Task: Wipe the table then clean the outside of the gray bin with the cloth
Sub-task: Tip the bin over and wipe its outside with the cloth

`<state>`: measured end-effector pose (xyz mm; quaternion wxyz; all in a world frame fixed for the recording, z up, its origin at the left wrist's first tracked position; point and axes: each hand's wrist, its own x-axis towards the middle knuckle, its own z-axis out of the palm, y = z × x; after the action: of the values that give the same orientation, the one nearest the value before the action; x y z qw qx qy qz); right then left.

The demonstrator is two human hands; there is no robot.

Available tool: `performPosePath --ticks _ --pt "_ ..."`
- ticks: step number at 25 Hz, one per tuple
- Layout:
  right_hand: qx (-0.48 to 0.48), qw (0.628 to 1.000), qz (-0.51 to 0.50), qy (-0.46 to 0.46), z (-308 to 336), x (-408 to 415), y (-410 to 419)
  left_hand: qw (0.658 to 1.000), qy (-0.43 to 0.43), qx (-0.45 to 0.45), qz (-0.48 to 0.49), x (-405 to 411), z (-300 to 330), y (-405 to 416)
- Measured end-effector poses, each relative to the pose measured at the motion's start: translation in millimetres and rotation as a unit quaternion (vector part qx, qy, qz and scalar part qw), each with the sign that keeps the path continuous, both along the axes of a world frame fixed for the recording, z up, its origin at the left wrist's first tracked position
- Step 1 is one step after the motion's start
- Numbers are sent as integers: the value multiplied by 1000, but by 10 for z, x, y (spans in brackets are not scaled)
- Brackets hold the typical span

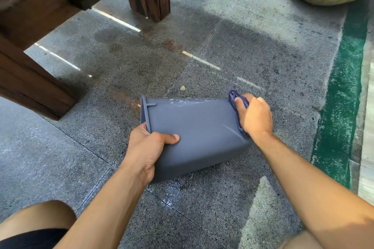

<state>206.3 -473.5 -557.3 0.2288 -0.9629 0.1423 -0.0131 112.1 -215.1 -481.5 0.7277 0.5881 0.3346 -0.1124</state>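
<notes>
Wiping gray bin (198, 127) base end: right hand (255, 116) fingers pressing cloth (234, 96), left hand (146, 147) fingers clamped on rim. Bin stage underway; droplets remain on upper side; table wipe unverifiable.

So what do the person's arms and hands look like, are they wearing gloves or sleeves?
No gloves and no sleeves in view. The left hand and right hand are bare, and both forearms are bare as far as the picture shows. No watch, rings or bands show. Dark shorts peek in at the bottom left.
</notes>
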Motion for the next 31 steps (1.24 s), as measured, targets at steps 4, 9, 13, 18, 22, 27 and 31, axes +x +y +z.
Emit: performPosePath --ticks 4,9,13,18,22,27,31 --pt "4 1000 -28 2 -39 22 -59 1000 -1 2 -1 -1 20 -8" --pt "35 997 -62 9 -63 24 -102 1000 1 8 -3 -19 31 -3" --pt "122 983 -120 64 -129 28 -210 1000 5 24 -8 -38 29 8" --pt "131 976 -136 108 -216 -26 -306 999 0 42 -28 -57 17 67" --pt "64 981 -120 138 -218 -137 -374 998 -15 37 -39 -111 25 82" --pt "59 983 -148 94 -41 -89 -514 999 -2 -37 -27 -80 95 59" --pt "113 985 -118 48 247 4 -371 994 3 -110 -10 -15 152 24"
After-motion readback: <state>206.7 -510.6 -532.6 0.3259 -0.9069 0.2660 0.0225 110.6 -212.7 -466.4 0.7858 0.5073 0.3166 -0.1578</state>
